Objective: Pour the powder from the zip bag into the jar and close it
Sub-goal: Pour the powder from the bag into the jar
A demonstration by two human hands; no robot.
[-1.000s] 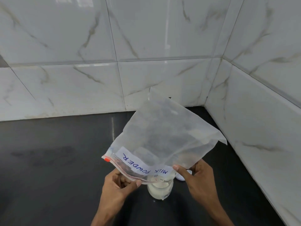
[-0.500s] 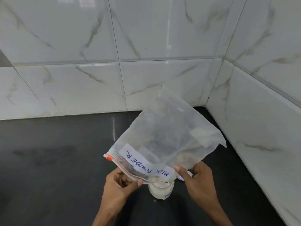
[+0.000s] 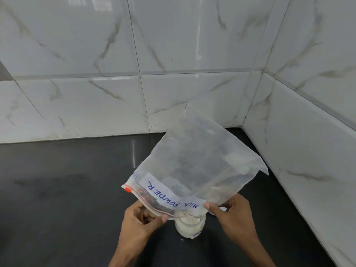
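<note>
Clear plastic, frosted with white dust, makes up the zip bag (image 3: 196, 160), which is held upside down above the near-right part of the dark table (image 3: 67, 189). Its open mouth points down and meets the top of the jar (image 3: 189, 227). The jar stands upright on the table between the two wrists, lidless and filled with white powder. A white label (image 3: 169, 194) reading MILK POWDER sits inverted just above the zip edge, and an orange slider tab (image 3: 127, 189) marks the left end of that edge. A little powder clings inside the bag toward its right side.

The left grip (image 3: 142, 220), a bare hand, pinches the zip edge between thumb and curled fingers, left of the jar. The right grip (image 3: 235, 216) pinches the bag's right lower edge, with the thumb on the near face and the fingers behind it. A small white thing (image 3: 218, 209) shows just past the right thumb, too hidden to identify. White marble-patterned tiles (image 3: 96, 83) line the far and right walls.
</note>
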